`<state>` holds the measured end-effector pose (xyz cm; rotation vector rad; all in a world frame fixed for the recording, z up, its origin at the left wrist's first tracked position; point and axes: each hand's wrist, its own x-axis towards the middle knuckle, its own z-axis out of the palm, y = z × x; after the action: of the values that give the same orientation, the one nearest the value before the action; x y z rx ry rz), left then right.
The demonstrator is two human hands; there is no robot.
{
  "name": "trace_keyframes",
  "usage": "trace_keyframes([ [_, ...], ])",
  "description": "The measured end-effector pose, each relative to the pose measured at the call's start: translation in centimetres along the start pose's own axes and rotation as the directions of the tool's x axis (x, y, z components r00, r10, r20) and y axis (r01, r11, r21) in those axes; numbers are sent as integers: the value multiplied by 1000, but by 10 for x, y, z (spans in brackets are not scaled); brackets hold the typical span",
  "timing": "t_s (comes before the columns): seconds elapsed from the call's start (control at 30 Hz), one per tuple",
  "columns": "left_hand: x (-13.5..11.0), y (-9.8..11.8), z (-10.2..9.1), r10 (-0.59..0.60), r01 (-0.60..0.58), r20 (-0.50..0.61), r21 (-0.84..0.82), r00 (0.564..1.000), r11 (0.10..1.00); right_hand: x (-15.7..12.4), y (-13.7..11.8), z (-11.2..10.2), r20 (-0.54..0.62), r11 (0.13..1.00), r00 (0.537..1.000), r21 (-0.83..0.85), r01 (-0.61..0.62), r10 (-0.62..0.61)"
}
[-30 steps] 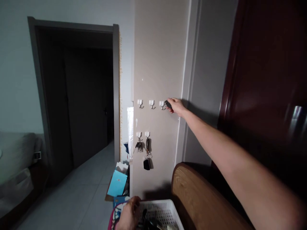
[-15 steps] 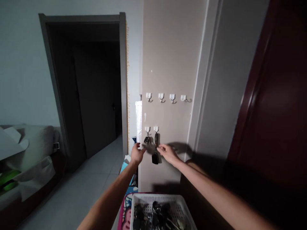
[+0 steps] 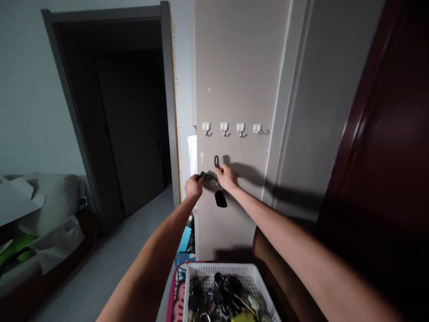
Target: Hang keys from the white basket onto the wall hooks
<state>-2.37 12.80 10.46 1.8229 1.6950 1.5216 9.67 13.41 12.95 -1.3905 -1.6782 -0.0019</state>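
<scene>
My left hand (image 3: pixel 193 186) is closed on a small dark bunch that looks like keys (image 3: pixel 208 176), held up close to the wall panel. Beside it, my right hand (image 3: pixel 228 178) pinches a keychain by its dark strap. The strap's loop (image 3: pixel 216 161) stands up above my fingers, and a flat black fob (image 3: pixel 220 198) dangles below them. My hands cover the place of the lower two wall hooks. Higher on the panel runs a row of white hooks (image 3: pixel 224 129) with nothing on them.
Below my hands stands a white plastic basket (image 3: pixel 219 267) with several dark keys and fobs in it, on a pink-edged patterned surface (image 3: pixel 177 290). A dark doorway (image 3: pixel 130 129) opens at left, near a sofa (image 3: pixel 62 197). A dark red door (image 3: pixel 385 134) is at right.
Both hands have risen and closed on the two hanging things. The bunch and the keychain are lifted from where they hung at the lower hooks. The view has shifted slightly.
</scene>
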Motion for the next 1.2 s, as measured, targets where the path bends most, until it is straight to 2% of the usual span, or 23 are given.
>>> trace_keyframes([
  [0.1, 0, 20, -8, 38, -37, -2, -174, 999, 984, 5, -20, -15, 68, 999, 998, 41, -1, -2],
  [0.17, -12, 26, -12, 76, -62, 39, -278, 996, 959, -6, -24, -24, 124, 995, 992, 94, 12, -24],
  [0.27, -48, 16, -15, 110, -52, 178, -301, 978, 952, -42, -15, -31, 238, 988, 967, 138, 63, -95],
  [0.33, -82, 0, -14, 111, -49, 305, -205, 946, 978, -77, 0, -31, 368, 989, 922, 129, 75, -118],
  [0.4, -119, -19, -12, 92, -69, 466, -65, 880, 995, -116, 19, -30, 540, 995, 837, 83, 54, -90],
  [0.5, -169, -48, -9, 8, -109, 657, 113, 754, 988, -163, 46, -30, 789, 998, 615, -34, 57, -8],
  [0.53, -182, -57, -8, -19, -116, 683, 151, 730, 982, -173, 53, -32, 836, 995, 549, -65, 79, 11],
  [0.6, -201, -71, -8, -50, -127, 688, 204, 724, 971, -183, 64, -36, 880, 986, 474, -102, 130, 28],
  [0.7, -212, -84, -11, -34, -146, 653, 219, 757, 965, -182, 70, -43, 882, 974, 468, -149, 172, 52],
  [0.83, -208, -86, -11, -26, -141, 593, 233, 805, 962, -180, 68, -47, 860, 960, 507, -187, 207, 58],
  [0.87, -207, -86, -9, -35, -132, 583, 242, 812, 961, -181, 68, -47, 868, 958, 494, -178, 224, 46],
  [1.0, -205, -91, 1, -68, -106, 543, 283, 837, 953, -191, 71, -40, 940, 937, 340, -154, 313, 41],
  [1.03, -206, -92, 4, -69, -111, 535, 296, 842, 949, -193, 73, -37, 945, 932, 325, -156, 328, 44],
  [1.07, -207, -94, 5, -65, -122, 531, 309, 845, 943, -194, 75, -35, 942, 928, 334, -157, 338, 37],
  [1.1, -209, -96, 6, -62, -134, 532, 322, 844, 937, -195, 76, -32, 931, 926, 363, -160, 343, 26],
  [1.2, -211, -97, 7, -67, -159, 547, 354, 834, 922, -196, 82, -21, 860, 930, 510, -181, 321, -8],
])
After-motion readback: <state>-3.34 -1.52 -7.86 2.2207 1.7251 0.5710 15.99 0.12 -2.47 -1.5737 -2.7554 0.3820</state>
